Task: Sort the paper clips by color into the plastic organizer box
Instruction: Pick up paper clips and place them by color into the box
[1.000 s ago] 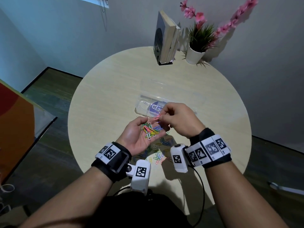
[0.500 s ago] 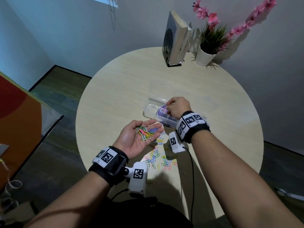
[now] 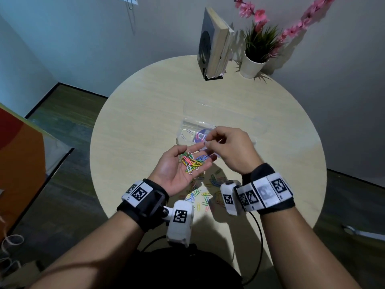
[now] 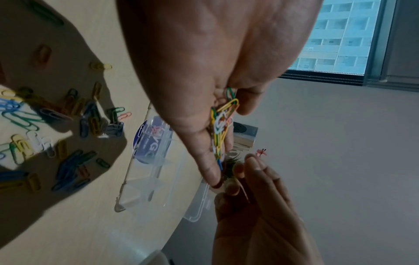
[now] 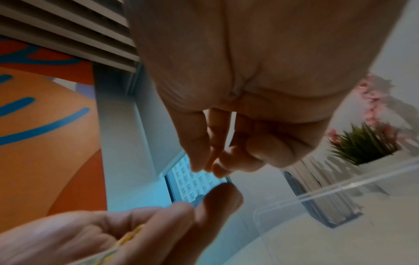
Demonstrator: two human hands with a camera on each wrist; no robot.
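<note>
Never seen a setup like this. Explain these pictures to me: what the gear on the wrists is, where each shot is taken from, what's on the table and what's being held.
No robot here: a person works with bare hands. The white boxes strapped to the wrists are cameras. One picture comes from a head camera looking down; the other two look along each hand.

The left hand lies palm up, cradling a bunch of colored paper clips. The right hand hovers at its fingertips, fingers pinched together; whether they hold a clip is too small to tell.

On the round table lie more loose clips, a clear plastic organizer box with its lid open, some upright books and a potted plant.
</note>
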